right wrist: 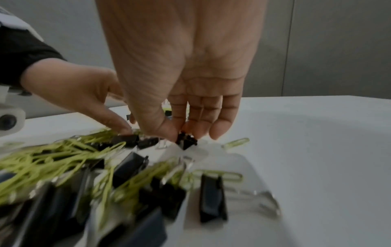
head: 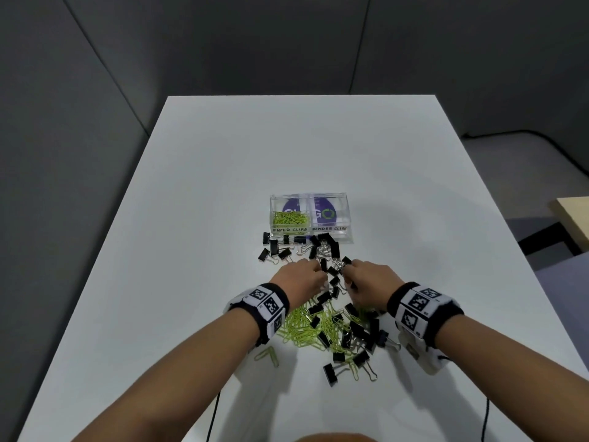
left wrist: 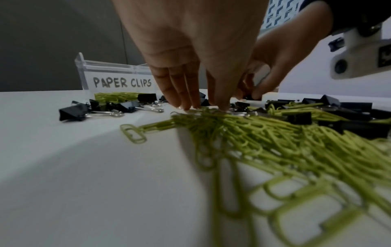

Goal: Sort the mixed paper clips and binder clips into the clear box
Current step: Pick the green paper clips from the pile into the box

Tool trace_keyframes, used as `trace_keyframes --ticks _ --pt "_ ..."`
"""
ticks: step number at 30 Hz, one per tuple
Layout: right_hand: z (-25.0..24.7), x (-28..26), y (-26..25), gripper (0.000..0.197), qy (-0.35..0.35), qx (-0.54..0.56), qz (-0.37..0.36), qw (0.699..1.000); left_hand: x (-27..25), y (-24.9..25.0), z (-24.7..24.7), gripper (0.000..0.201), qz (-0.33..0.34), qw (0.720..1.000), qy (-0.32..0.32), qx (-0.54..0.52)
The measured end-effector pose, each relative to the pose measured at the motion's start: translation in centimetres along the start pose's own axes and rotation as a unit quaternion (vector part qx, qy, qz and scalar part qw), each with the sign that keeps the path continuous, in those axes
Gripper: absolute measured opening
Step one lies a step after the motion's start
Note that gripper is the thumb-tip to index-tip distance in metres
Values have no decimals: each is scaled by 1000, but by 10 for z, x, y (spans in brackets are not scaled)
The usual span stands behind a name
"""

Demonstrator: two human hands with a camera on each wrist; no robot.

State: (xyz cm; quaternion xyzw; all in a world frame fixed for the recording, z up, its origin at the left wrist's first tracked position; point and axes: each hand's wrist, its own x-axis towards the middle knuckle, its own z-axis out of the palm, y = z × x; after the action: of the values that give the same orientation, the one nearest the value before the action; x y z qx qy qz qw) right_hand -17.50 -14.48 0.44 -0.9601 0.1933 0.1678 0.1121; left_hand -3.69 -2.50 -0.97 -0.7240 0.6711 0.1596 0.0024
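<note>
Roughly thirty binder clips (head: 331,250) lie loose; right hand (head: 366,275) pinches one, left hand (head: 298,277) fingers straight, touching paper clips (head: 306,327)

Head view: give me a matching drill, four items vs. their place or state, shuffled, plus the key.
Items:
1. clear box
2. paper clips compartment
3. binder clips compartment
4. right hand

Place or state:
A. holds green clips
B. pinching a black binder clip
C. no clips inside
D. at the far edge of the pile

Pairs: 1-D, 2-A, 3-C, 4-B
</note>
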Motion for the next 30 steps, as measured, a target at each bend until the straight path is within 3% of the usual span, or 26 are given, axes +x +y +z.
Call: trace_keyframes --ticks 7,10,14,19,30 --pt "-24 18 4 24 49 12 42 998 -12 -9 8 36 51 998 -11 24" --pt "-19 15 -6 24 49 3 -7 999 -16 -4 0 31 62 998 9 26" --pt "-3 1 -21 29 -10 -31 -67 997 -16 8 -5 38 53 996 -38 53" --pt "8 -6 -21 28 -17 2 -14 1000 -10 19 -3 34 8 997 -60 39" --pt "-1 -8 -6 27 -12 -10 -7 1000 -12 17 -6 33 22 998 -54 35"
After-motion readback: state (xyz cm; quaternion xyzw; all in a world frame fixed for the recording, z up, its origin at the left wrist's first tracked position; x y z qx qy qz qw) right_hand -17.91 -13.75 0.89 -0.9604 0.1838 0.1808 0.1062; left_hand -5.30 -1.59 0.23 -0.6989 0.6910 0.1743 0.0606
